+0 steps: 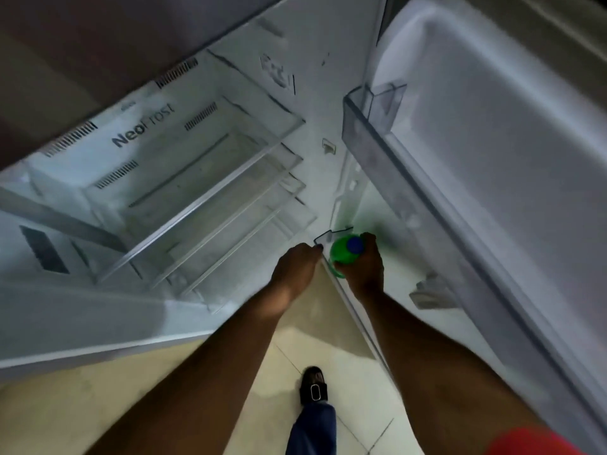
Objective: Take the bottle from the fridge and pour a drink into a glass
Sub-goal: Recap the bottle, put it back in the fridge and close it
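Note:
A green bottle [340,252] with a blue cap [355,244] stands low in the open fridge door, seen from above. My right hand [364,270] is wrapped around its neck and shoulder. My left hand [297,264] rests just left of it, fingers curled on the edge of the clear door bin [323,238]. The bottle's lower body is hidden by my hand and the bin. No glass is in view.
The fridge interior [197,192] holds several bare glass shelves [210,205]. The open door [476,159] runs along the right, with an upper clear bin [377,103]. Below lie a tiled floor [345,372] and my foot in a black sandal [313,385].

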